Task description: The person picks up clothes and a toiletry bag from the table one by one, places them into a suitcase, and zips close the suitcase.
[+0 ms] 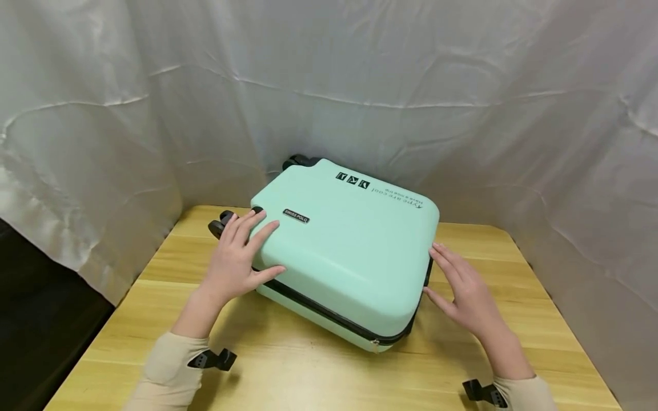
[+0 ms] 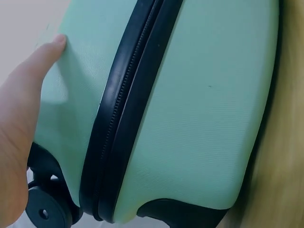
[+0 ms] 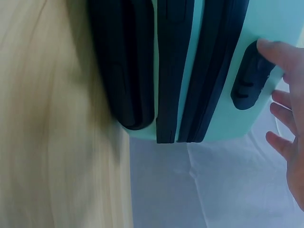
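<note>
The case (image 1: 349, 245), centre frame on the counter (image 1: 303, 379), looks stiff and bulky, likely slippery rather than fragile. The left hand (image 1: 237, 261) lies spread on its wheel end; the right hand (image 1: 466, 294), fingers extended, touches the opposite end. Neither grips; lower edges should hold best.

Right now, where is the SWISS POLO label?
In the head view, the SWISS POLO label is on the upper face of the mint suitcase, toward its left, wheeled end, just right of the left hand.
</note>
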`<state>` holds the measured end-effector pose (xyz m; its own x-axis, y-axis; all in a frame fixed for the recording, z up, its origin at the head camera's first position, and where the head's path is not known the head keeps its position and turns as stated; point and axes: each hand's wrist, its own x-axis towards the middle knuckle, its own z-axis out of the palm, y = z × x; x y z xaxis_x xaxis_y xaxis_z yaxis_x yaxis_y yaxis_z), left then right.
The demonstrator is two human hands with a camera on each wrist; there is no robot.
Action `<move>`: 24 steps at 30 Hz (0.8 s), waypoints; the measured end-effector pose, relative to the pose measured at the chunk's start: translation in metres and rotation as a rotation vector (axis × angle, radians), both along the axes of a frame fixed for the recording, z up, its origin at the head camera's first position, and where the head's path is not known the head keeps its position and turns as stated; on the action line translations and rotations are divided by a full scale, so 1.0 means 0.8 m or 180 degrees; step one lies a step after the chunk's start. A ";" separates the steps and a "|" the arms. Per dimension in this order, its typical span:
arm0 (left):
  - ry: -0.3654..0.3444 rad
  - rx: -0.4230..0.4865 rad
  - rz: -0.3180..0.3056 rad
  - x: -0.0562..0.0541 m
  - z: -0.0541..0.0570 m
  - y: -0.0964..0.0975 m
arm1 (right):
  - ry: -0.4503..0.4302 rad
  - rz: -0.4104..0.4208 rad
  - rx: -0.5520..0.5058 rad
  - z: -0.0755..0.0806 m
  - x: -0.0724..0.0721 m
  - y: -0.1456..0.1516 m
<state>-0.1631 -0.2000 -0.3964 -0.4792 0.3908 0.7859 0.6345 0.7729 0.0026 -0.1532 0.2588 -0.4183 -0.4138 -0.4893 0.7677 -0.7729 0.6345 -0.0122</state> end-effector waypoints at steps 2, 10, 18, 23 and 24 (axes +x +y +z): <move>0.0047 0.0005 0.0028 0.003 0.000 0.006 | -0.0026 -0.0083 0.0013 -0.001 -0.001 0.003; 0.0161 0.0013 0.0180 0.020 0.001 0.030 | -0.0051 -0.0289 0.0005 -0.003 -0.015 0.011; 0.0244 -0.0001 0.0297 0.026 0.003 0.050 | -0.0232 -0.0549 0.0136 -0.003 -0.033 0.021; 0.0246 -0.0075 0.0367 0.025 0.002 0.059 | -0.0206 -0.0561 0.0135 -0.005 -0.045 0.027; 0.0245 -0.0096 0.0388 0.025 0.002 0.062 | -0.0217 -0.0565 0.0130 -0.005 -0.048 0.028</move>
<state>-0.1429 -0.1507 -0.3947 -0.4634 0.3574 0.8109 0.5334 0.8432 -0.0668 -0.1915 0.2814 -0.4227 -0.5466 -0.4342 0.7160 -0.6471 0.7617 -0.0321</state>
